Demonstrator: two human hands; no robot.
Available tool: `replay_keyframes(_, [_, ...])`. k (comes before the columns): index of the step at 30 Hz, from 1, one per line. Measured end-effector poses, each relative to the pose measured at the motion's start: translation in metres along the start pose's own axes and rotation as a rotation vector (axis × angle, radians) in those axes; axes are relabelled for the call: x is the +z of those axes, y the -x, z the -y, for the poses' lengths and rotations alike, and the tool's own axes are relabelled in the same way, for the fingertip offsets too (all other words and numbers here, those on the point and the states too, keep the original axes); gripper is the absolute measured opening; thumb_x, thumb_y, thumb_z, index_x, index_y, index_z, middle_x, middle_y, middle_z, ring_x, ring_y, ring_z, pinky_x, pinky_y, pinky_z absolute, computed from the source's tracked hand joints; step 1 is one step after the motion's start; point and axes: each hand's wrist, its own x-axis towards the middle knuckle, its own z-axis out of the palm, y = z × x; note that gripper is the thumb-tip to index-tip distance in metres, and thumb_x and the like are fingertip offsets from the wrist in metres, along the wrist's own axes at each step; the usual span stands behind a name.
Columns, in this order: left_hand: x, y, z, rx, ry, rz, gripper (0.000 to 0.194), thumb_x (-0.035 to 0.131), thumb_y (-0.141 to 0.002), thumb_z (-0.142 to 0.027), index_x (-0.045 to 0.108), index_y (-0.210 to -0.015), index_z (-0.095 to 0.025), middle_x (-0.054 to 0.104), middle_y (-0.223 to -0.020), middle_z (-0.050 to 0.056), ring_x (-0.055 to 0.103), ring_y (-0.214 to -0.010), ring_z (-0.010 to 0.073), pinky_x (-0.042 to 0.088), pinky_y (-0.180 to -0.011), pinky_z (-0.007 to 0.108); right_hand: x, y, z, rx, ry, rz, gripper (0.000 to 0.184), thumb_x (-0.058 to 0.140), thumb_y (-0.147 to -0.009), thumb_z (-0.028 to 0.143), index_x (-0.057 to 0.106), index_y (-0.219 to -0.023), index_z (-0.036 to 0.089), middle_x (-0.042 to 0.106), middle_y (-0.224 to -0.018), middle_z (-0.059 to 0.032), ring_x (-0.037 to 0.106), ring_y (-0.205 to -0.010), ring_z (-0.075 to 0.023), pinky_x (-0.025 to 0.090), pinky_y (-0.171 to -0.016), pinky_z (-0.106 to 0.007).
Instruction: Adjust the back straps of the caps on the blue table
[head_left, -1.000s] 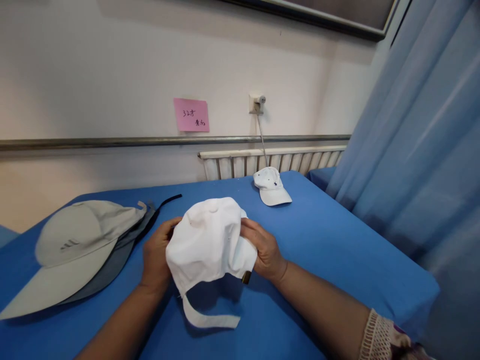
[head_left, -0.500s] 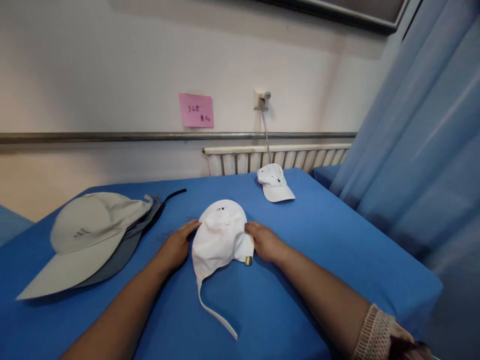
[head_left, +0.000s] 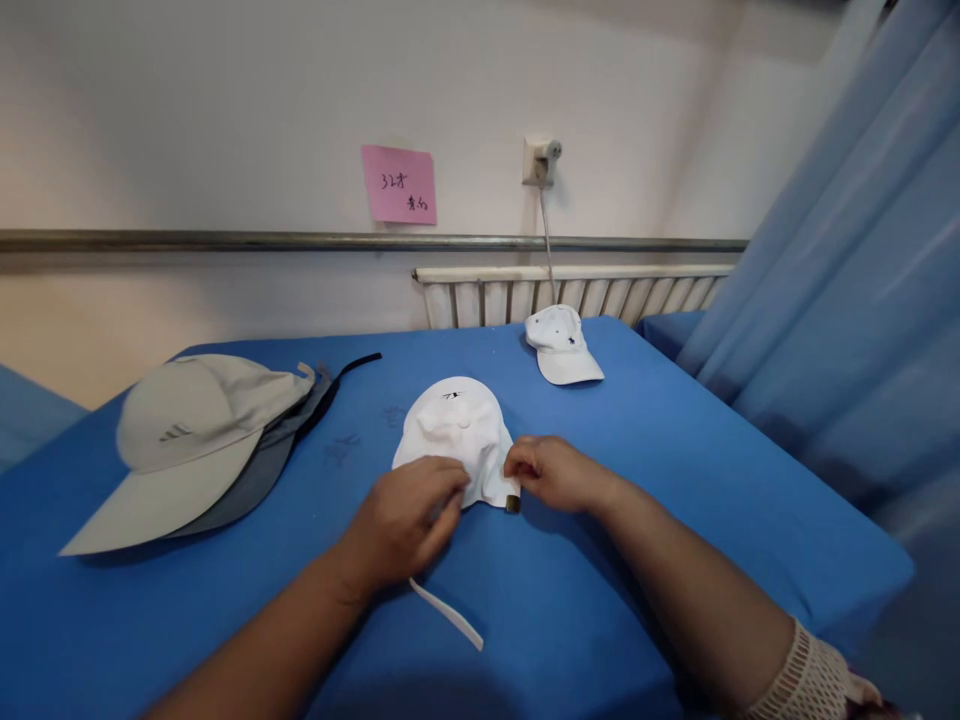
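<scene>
A white baseball cap [head_left: 461, 425] lies on the blue-covered table, its brim on the far side with a small dark mark. From its near left side a loose white strap [head_left: 450, 612] runs towards me. My left hand [head_left: 409, 515] reaches over the near left part of the cap, fingers bent and thumb close to the fingertips on the fabric. The hand hides that edge and where the strap joins. On the cap's right side, my right hand [head_left: 559, 472] pinches the edge just above a small brass buckle [head_left: 513, 504].
To the left, a light grey cap [head_left: 180, 430] rests on a dark grey cap [head_left: 247, 485]. Another white cap [head_left: 564, 350] stands at the back right. Behind the blue table [head_left: 675, 500] are a radiator [head_left: 487, 300] and a wall; a blue curtain [head_left: 840, 270] hangs on the right.
My left hand has moved from the cap's left side to its near edge, over the strap's base. My right hand has shifted slightly towards the buckle, fingers more curled. The view has tilted down.
</scene>
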Motion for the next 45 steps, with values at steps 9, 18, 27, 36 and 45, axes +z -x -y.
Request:
replay_keyframes(9, [0.026,0.001,0.036,-0.223,0.066,0.205,0.039,0.05,-0.089,-0.015,0.063,-0.125,-0.019,0.068,-0.129,0.012,0.062,-0.121,0.0263,0.049,-0.106,0.045,0.004,0.001,-0.004,-0.048,-0.118,0.128,0.049,0.049,-0.074,-0.007,0.073,-0.104,0.023,0.065,-0.106,-0.0026,0.063,-0.088,-0.0148,0.049,-0.083,-0.026])
replay_keyframes(18, [-0.025,-0.003,-0.012,-0.371,0.381,0.606,0.027,0.069,-0.081,-0.026,0.072,-0.108,-0.025,0.073,-0.106,0.003,0.066,-0.098,0.0223,0.051,-0.089,0.034,-0.004,0.005,-0.004,-0.111,-0.04,0.291,0.052,0.052,-0.071,-0.011,0.068,-0.109,0.021,0.062,-0.108,-0.0046,0.058,-0.098,-0.0163,0.045,-0.084,-0.025])
replay_keyframes(27, [-0.011,0.006,-0.017,-0.246,0.254,0.726,0.018,0.075,-0.08,-0.023,0.074,-0.098,-0.025,0.069,-0.098,0.003,0.059,-0.101,0.0246,0.044,-0.091,0.036,-0.006,0.005,0.0,-0.08,-0.056,0.304,0.039,0.056,-0.073,-0.007,0.068,-0.1,0.019,0.066,-0.098,-0.0031,0.06,-0.086,-0.0145,0.046,-0.078,-0.024])
replay_keyframes(36, [0.0,0.005,-0.024,-0.248,0.274,0.72,0.006,0.061,-0.084,-0.015,0.064,-0.082,-0.02,0.064,-0.085,0.002,0.054,-0.088,0.0203,0.042,-0.082,0.032,0.0,0.002,0.011,-0.075,-0.009,0.265,0.029,0.06,-0.077,-0.003,0.068,-0.096,0.017,0.067,-0.098,-0.0037,0.061,-0.086,-0.0144,0.046,-0.076,-0.024])
replay_keyframes(45, [-0.009,0.013,-0.006,-0.281,0.405,0.688,0.042,0.086,-0.069,-0.036,0.068,-0.105,-0.025,0.063,-0.106,0.004,0.056,-0.101,0.0241,0.046,-0.088,0.034,0.007,0.004,0.02,-0.06,-0.035,0.268,0.028,0.073,-0.074,0.007,0.061,-0.096,0.017,0.063,-0.091,-0.0001,0.056,-0.074,-0.0121,0.041,-0.066,-0.022])
